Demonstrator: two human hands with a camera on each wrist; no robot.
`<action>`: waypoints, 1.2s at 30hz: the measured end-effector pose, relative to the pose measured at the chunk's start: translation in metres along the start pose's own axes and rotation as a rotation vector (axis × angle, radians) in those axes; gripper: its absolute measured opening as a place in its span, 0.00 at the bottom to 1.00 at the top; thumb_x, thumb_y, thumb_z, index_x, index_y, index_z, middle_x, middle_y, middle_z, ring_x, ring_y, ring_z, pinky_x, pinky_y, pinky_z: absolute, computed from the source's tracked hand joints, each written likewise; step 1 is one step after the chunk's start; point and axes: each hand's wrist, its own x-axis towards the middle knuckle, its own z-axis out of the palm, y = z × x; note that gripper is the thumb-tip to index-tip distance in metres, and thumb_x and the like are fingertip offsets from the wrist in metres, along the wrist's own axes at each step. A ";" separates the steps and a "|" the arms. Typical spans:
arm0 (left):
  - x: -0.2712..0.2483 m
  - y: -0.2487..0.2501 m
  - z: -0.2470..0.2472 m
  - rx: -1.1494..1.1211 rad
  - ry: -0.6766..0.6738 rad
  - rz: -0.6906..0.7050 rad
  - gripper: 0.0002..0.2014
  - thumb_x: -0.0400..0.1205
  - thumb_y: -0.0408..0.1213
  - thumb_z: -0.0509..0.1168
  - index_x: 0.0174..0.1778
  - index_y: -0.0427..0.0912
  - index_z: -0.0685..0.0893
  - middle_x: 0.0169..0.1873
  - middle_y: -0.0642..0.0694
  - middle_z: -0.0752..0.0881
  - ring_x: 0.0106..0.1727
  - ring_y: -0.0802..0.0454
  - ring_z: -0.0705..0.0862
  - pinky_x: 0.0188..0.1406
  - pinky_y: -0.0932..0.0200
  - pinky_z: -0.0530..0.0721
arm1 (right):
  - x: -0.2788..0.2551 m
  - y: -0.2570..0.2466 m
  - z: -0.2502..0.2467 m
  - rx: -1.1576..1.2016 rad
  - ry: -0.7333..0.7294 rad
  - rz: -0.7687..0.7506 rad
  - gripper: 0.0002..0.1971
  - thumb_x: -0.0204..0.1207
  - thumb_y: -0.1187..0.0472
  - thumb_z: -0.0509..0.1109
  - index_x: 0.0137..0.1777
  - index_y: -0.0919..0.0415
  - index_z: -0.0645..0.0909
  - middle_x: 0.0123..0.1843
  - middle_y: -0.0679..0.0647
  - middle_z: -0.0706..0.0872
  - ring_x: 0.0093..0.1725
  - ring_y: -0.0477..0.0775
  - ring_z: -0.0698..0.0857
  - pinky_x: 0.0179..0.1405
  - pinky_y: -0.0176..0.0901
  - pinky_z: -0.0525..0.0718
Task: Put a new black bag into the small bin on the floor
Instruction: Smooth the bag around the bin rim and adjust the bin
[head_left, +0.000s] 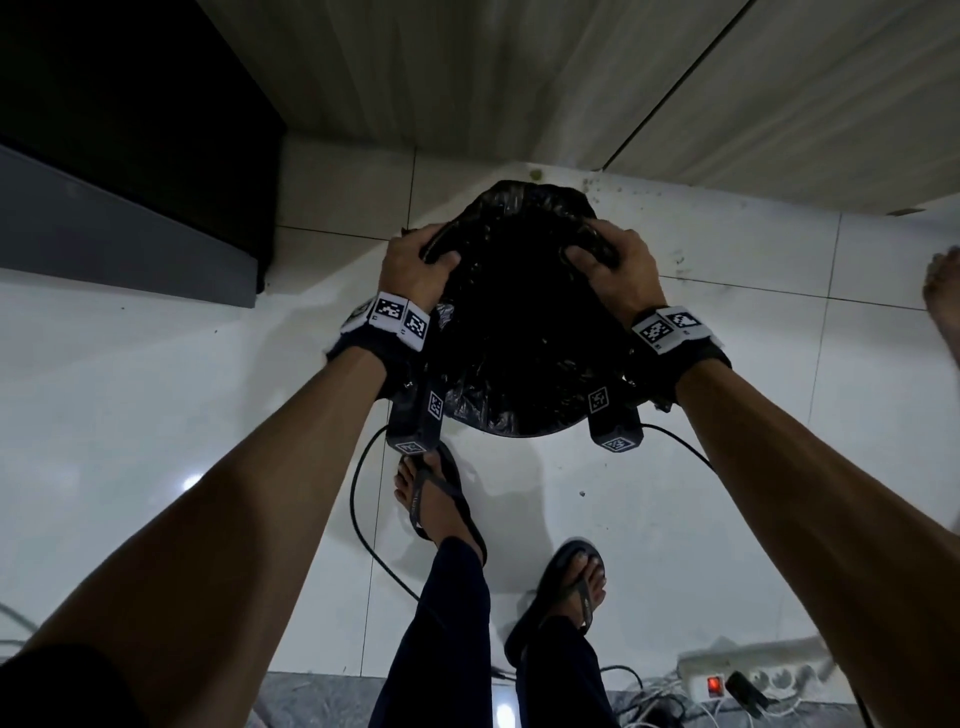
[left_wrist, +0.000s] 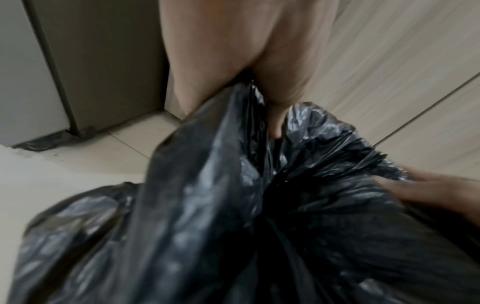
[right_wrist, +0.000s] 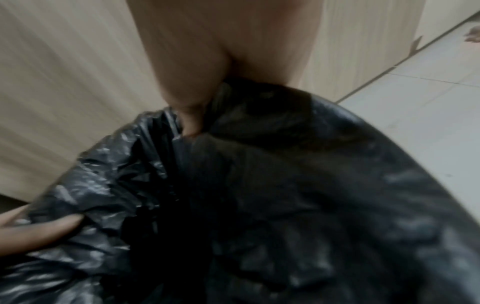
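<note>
The black bag (head_left: 519, 322) sits in front of me on the white tiled floor (head_left: 156, 415), spread open over what must be the small bin; the bin itself I cannot make out, since crinkled plastic covers everything I can see of it. It stands close to the pale wood-grain cabinet fronts (head_left: 519, 78), with a dark cabinet (head_left: 130, 130) off to my left.

My left hand (head_left: 415, 265) has its grip clenched on the bag's left edge, fingers curled over the top and thumb pressed into the plastic from the inside. My right hand (head_left: 613, 265) does the same on the right edge, grasping a fold of the rim. In the left wrist view, which is blurred, a band of plastic runs up into the palm and the other hand's fingers show at the far side of the bag's dark opening. The right wrist view, also blurred, shows the thumb tucked into a pleat of the bag, with smoother plastic stretched to the right.

Below the bag, my left foot in a sandal (head_left: 436, 493) stands just beside it, the other sandal (head_left: 566, 587) further back. A black cable (head_left: 363, 519) loops across the floor, and a power strip (head_left: 753, 670) with a lit red switch lies at the lower right.
</note>
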 end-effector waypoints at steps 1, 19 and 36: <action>0.000 -0.004 0.000 0.032 0.006 -0.001 0.16 0.80 0.32 0.67 0.64 0.39 0.84 0.60 0.41 0.87 0.62 0.44 0.84 0.59 0.63 0.78 | 0.000 0.005 0.001 -0.017 0.018 -0.005 0.17 0.79 0.53 0.69 0.68 0.51 0.82 0.60 0.61 0.83 0.61 0.61 0.82 0.65 0.50 0.78; 0.011 -0.002 -0.058 0.205 -0.031 0.080 0.19 0.80 0.29 0.63 0.67 0.47 0.83 0.63 0.45 0.86 0.66 0.48 0.82 0.68 0.63 0.75 | 0.010 -0.037 0.010 -0.163 -0.028 -0.288 0.17 0.83 0.57 0.64 0.69 0.49 0.82 0.61 0.59 0.89 0.62 0.62 0.86 0.64 0.50 0.82; -0.001 -0.003 -0.138 0.231 0.336 -0.112 0.45 0.70 0.53 0.74 0.80 0.57 0.57 0.78 0.35 0.63 0.77 0.34 0.66 0.72 0.39 0.73 | 0.005 -0.102 0.063 -0.160 0.180 -0.304 0.28 0.79 0.49 0.67 0.79 0.41 0.67 0.75 0.62 0.69 0.71 0.67 0.72 0.68 0.64 0.76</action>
